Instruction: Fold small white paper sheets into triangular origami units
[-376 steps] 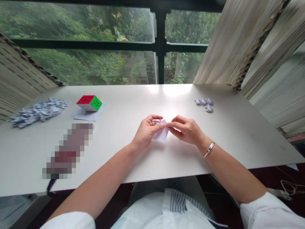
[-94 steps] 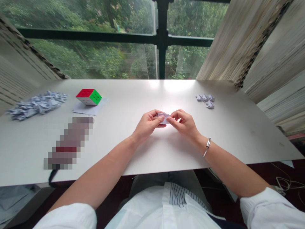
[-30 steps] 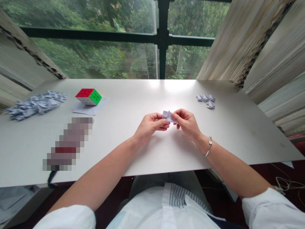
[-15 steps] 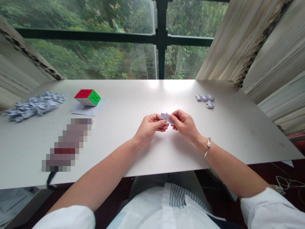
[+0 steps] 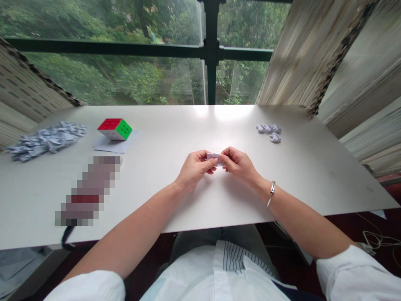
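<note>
At the middle of the white table (image 5: 175, 138) my left hand (image 5: 196, 167) and my right hand (image 5: 239, 165) meet, fingertips pinched on a small folded piece of pale paper (image 5: 213, 156). Only a thin strip of the paper shows between the thumbs and forefingers; the rest is hidden by my fingers. A silver bracelet (image 5: 270, 194) sits on my right wrist. Both hands rest low, just above the tabletop.
A colourful puzzle cube (image 5: 115, 128) stands on a sheet of white paper (image 5: 108, 145) at the left. A heap of folded paper pieces (image 5: 46, 139) lies at the far left, and several folded pieces (image 5: 269, 131) lie at the right. A blurred-out object (image 5: 89, 190) lies near the front left.
The large flat piece of paper has been folded down to a small one. Over the last second my hands lowered a little and closed tighter over it.
</note>
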{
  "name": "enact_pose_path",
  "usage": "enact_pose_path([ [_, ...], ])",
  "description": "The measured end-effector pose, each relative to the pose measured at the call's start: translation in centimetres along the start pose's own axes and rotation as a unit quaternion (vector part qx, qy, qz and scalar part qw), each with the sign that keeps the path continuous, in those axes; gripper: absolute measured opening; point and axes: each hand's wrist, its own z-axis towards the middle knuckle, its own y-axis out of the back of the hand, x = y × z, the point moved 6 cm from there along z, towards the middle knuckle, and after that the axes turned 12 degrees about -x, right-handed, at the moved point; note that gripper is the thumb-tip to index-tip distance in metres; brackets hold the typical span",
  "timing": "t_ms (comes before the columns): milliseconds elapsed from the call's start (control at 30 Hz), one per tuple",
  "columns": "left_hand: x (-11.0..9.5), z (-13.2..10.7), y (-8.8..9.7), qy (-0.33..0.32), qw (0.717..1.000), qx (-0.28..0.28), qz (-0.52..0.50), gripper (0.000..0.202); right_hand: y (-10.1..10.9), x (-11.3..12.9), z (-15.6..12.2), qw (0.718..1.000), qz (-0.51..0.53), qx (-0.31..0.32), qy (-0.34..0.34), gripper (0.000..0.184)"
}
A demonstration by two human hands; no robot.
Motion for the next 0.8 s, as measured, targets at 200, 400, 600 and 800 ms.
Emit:
enact_pose_path([
  [200,-0.45,0.34,0.53,-0.011,0.998,-0.053,-0.030,0.026,0.16,-0.30,0.22,0.996,0.060,-0.009,-0.059,0.041],
  [400,-0.44,0.28,0.27,-0.017,0.998,-0.034,-0.040,0.029,-0.34,-0.10,-0.03,0.990,0.100,0.026,-0.101,0.043],
  [600,-0.38,0.21,0.24,-0.019,0.999,-0.025,-0.041,0.034,-0.37,-0.25,-0.07,0.986,0.112,0.030,-0.118,0.042],
  [800,-0.30,0.15,0.23,-0.014,0.999,-0.020,-0.022,0.031,-0.43,-0.18,-0.12,0.987,0.099,0.040,-0.121,0.043],
])
